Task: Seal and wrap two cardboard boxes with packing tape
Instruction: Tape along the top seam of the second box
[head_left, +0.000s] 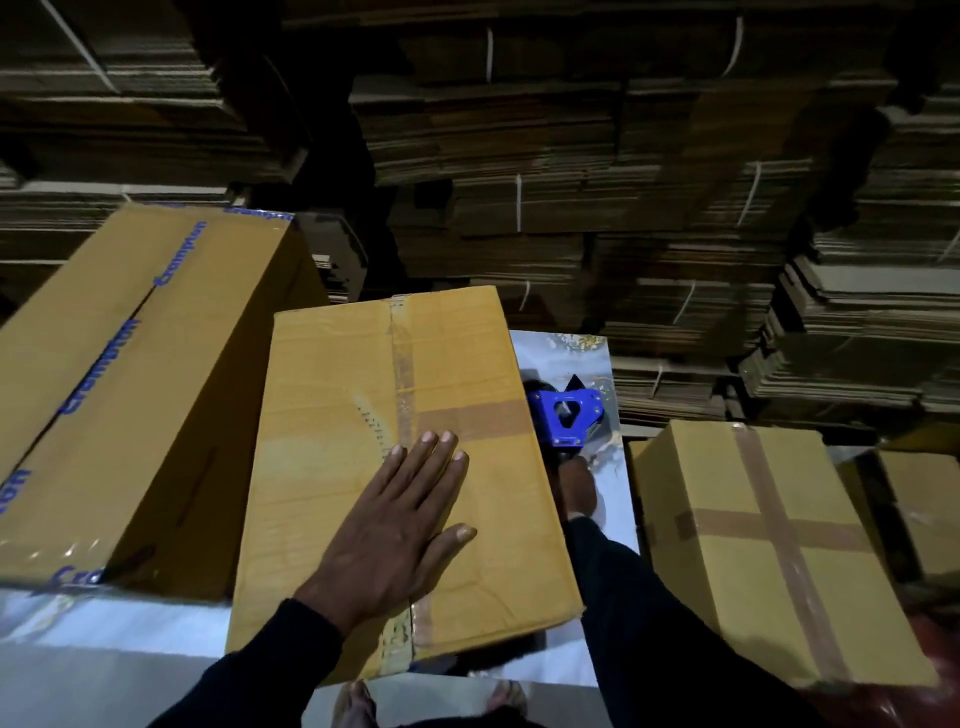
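The middle box lies flat on the pale table, between a large printed carton on the left and an already cross-taped box on the right. Its top is creased and dented corrugated board, so I judge it fairly light and only moderately stiff: the panel would give under a hard push, and the glossy tape strips would be slick under a palm. The edges and corners look like the firmest places to take hold; the middle of the lid suits only steadying.

The left hand rests palm-down on the near-centre of the lid with four fingers straight and close together, thumb spread out to the right. The fingertips reach just to the near edge of the crosswise tape band, right beside the lengthwise tape strip that runs from the far edge to the near edge and passes under the hand.

The right hand sits beyond the box's right edge, low against the side wall, gripping the handle of the blue tape dispenser; its fingers are curled around it, though shadow hides most of them. The dispenser sits just beside the right end of the crosswise band, so that strip appears to be going down the right side
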